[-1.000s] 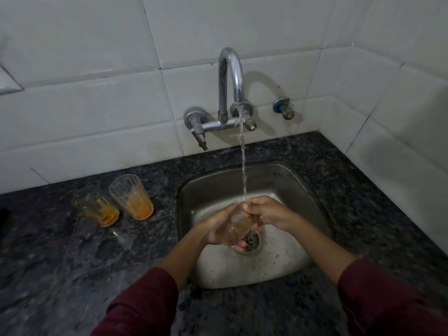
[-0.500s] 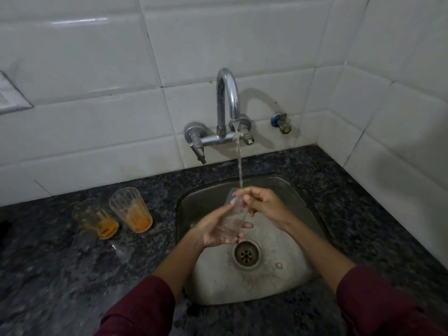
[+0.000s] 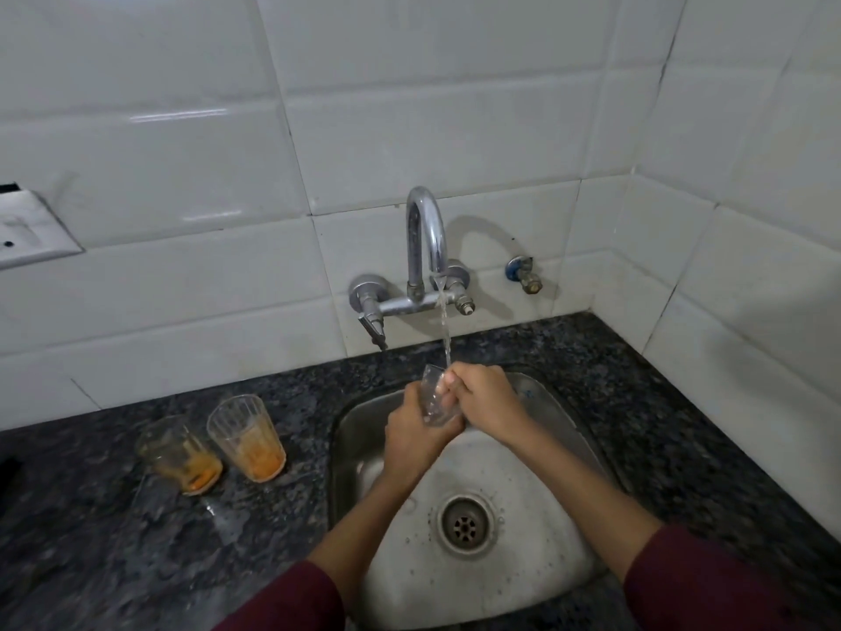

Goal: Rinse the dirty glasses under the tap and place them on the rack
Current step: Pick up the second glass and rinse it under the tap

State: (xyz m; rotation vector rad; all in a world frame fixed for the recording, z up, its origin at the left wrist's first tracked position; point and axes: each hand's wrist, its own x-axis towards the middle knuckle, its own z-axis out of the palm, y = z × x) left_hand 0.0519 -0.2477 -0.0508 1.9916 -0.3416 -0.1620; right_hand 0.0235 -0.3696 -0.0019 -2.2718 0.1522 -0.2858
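Over steel sink, both hands grip glass — upright, mouth toward stream.

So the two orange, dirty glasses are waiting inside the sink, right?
Not quite. The two dirty glasses with orange dregs are waiting on the dark counter, left of the sink, not inside it. The head view shows this. Only the glass held under the tap is over the sink.
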